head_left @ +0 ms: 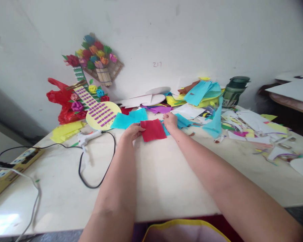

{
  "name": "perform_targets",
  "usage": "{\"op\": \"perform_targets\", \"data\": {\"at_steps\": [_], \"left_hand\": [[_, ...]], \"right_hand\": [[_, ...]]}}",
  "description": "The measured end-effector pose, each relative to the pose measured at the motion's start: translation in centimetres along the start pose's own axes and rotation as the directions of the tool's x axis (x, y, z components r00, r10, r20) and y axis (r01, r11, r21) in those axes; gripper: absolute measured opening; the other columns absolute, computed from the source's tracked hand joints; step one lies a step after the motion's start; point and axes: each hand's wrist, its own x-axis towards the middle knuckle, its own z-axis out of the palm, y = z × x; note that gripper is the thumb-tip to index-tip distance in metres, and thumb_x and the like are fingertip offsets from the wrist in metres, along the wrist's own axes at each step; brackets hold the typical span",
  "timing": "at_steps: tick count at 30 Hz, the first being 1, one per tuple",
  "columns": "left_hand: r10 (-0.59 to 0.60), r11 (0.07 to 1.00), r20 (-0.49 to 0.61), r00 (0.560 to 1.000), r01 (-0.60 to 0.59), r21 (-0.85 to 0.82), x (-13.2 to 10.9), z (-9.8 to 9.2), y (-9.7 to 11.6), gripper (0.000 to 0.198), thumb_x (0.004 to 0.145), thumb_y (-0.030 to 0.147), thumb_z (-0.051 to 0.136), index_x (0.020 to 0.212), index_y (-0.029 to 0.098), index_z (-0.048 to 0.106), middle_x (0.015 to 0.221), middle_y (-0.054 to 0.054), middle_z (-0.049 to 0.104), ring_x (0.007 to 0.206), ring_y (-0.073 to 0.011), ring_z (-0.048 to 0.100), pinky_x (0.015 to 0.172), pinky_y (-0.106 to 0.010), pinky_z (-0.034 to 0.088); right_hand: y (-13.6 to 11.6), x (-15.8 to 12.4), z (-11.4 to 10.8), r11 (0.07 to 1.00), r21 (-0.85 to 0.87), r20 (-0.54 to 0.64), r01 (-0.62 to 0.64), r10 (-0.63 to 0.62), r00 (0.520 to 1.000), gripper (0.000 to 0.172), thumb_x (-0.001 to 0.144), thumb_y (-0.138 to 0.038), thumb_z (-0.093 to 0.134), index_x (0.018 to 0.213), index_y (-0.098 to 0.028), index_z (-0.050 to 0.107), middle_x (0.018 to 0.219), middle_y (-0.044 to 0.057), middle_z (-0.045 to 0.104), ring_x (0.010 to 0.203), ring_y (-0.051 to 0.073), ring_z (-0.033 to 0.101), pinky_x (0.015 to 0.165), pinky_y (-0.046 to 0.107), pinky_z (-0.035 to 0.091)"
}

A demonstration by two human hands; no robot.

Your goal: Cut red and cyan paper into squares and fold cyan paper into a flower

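Note:
My left hand [133,131] pinches the left edge of a red paper square [153,130] between thumb and fingers, just above the table [166,174]. Right of the square, my right hand [170,122] is closed, its fingers curled; what they grip, if anything, I cannot make out. Blue paper pieces [183,121] lie around and behind that hand. A larger turquoise sheet [130,118] rests behind my left hand, next to a yellow guitar-shaped cutout [102,114] with purple strips.
A white glue gun [89,137] with a looping black cord lies left of my arms, near a power strip [15,168]. Paper scraps [255,127] cover the right side. Along the wall are stacked coloured papers [202,95], a green bottle [235,91] and paper flowers [96,53].

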Motion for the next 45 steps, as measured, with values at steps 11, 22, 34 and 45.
{"op": "perform_targets", "data": {"at_steps": [11, 22, 34, 45], "left_hand": [[0.021, 0.999, -0.005, 1.000, -0.021, -0.037, -0.5, 0.6, 0.2, 0.030, 0.057, -0.009, 0.056, 0.079, 0.011, 0.060, 0.072, -0.006, 0.065, 0.075, -0.0168, 0.064, 0.072, -0.028, 0.052], [0.013, 0.999, -0.075, 0.997, -0.016, -0.031, -0.3, 0.7, 0.3, 0.017, 0.060, -0.005, 0.056, 0.070, 0.009, 0.058, 0.064, -0.005, 0.061, 0.060, -0.0133, 0.060, 0.059, -0.024, 0.049], [-0.069, 0.993, -0.164, 0.984, 0.084, 0.088, -0.6, 1.3, 0.8, 0.019, 0.061, 0.014, 0.071, 0.072, 0.013, 0.056, 0.054, 0.000, 0.055, 0.049, -0.0112, 0.054, 0.052, -0.024, 0.046], [-0.078, 0.972, -0.158, 0.984, 0.111, 0.209, -0.7, 1.3, 0.7, 0.017, 0.057, 0.008, 0.071, 0.067, 0.013, 0.059, 0.052, -0.002, 0.058, 0.051, -0.0142, 0.057, 0.054, -0.027, 0.049]], "right_hand": [[-3.6, -3.7, 1.0, 0.769, -0.184, 0.425, 0.612, -0.499, 0.756, 0.045, 0.091, -0.033, 0.027, 0.122, -0.014, 0.053, 0.138, 0.008, 0.040, 0.126, 0.019, 0.034, 0.106, 0.032, 0.021], [-2.5, -4.3, 1.7, 0.750, -0.232, 0.726, 0.620, -0.291, 0.623, 0.066, 0.088, -0.051, 0.017, 0.144, -0.016, 0.009, 0.150, 0.001, 0.007, 0.137, 0.020, 0.004, 0.109, 0.041, 0.001], [-2.8, -4.5, 1.3, 0.792, -0.185, 0.730, 0.582, -0.285, 0.621, 0.083, 0.082, -0.061, 0.021, 0.143, -0.009, 0.002, 0.150, 0.009, 0.006, 0.137, 0.021, 0.002, 0.110, 0.039, 0.002], [-2.4, -3.8, 1.3, 0.802, -0.164, 0.751, 0.574, -0.277, 0.600, 0.093, 0.077, -0.071, 0.019, 0.143, -0.008, -0.001, 0.150, 0.008, 0.003, 0.137, 0.020, 0.000, 0.110, 0.037, 0.001]]}}
